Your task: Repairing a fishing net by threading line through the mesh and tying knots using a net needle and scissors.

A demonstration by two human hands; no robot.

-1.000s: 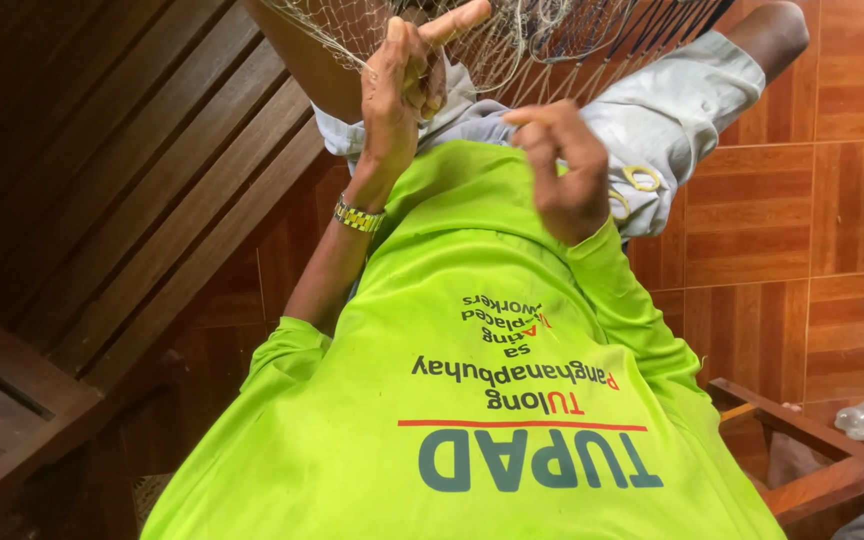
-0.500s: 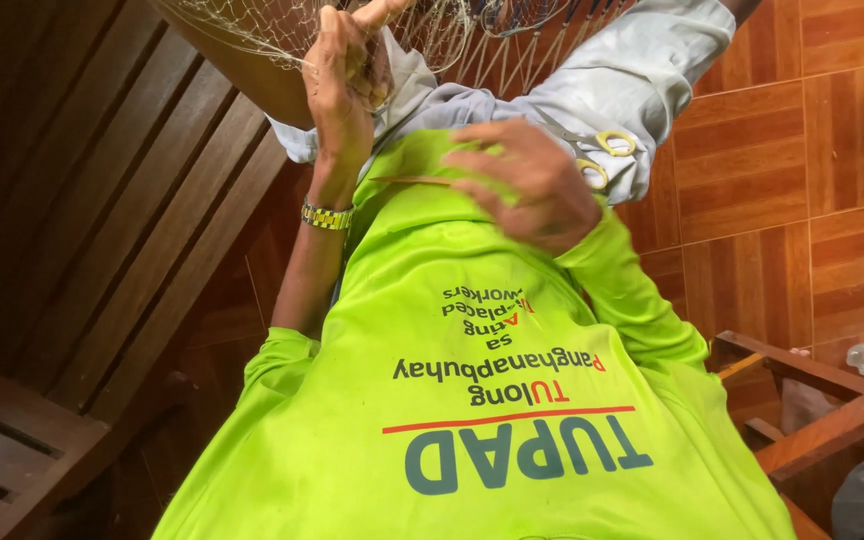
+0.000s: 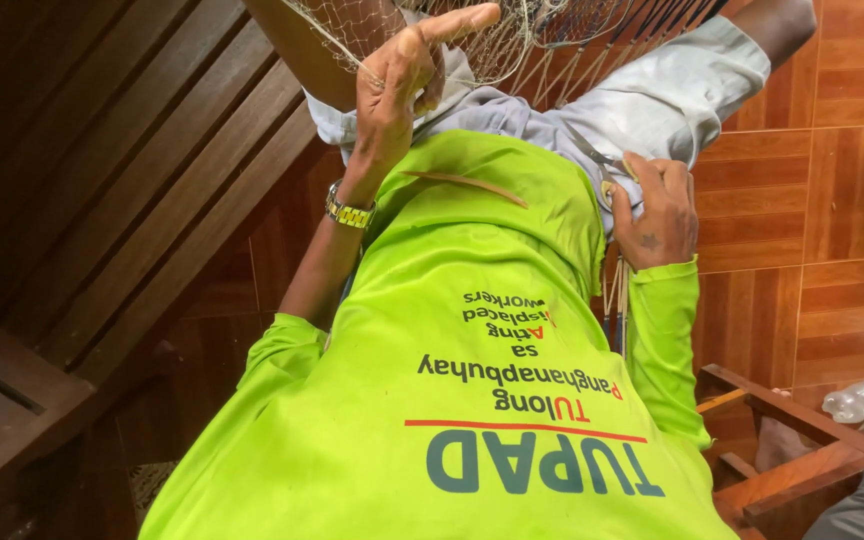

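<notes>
We look down the front of a bright green long-sleeved shirt (image 3: 472,400) to both hands at work on a fine fishing net (image 3: 432,35) stretched across the lap. The left hand (image 3: 402,80), with a gold watch (image 3: 349,212) at the wrist, is raised into the net: thumb and lower fingers are pinched together on the mesh strands, while the forefinger sticks out straight, pointing up and to the right. The right hand (image 3: 657,215) rests lower, against the grey shorts (image 3: 652,100), its fingers curled shut over the handle end of what we take to be small scissors (image 3: 592,160); the view there is poor, and we cannot confirm the tool's kind or whether the blades are parted.

A slim flat wooden needle (image 3: 467,183) lies loose on the shirt between the two hands, untouched. Its long axis runs left to right, tilted slightly downward toward the right. It lies below and to the right of the left fingers, and to the left of the right hand. We judge the left hand the nearer.

Brown floor tiles (image 3: 832,200) show at right, wooden slats (image 3: 132,150) at left.
</notes>
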